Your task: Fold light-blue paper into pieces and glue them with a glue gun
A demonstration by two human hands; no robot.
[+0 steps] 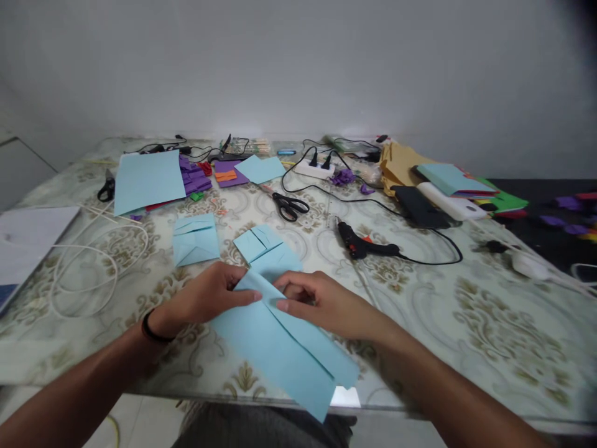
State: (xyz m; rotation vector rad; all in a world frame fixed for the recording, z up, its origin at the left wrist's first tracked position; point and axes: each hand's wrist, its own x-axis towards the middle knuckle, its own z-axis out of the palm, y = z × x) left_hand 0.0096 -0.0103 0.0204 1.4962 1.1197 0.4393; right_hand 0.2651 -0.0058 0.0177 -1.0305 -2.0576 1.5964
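Observation:
A light blue sheet of paper (280,348) with a long fold along its right side lies slanted over the table's front edge. My left hand (217,292) pinches its upper left part, thumb on top. On the folded strip, my right hand (317,298) grips the paper between thumb and curled fingers. Just beyond the hands rests a folded light blue paper piece (268,249), partly covered by the sheet. Another folded light blue piece (196,239) sits to its left.
A black glue gun (366,242) lies right of centre, its cord trailing right. Black-handled scissors (289,205) are farther back, near a white power strip (314,168). Coiled white cable (100,267) spreads at left. Brown envelopes (398,165) and coloured paper (457,180) stand at back right.

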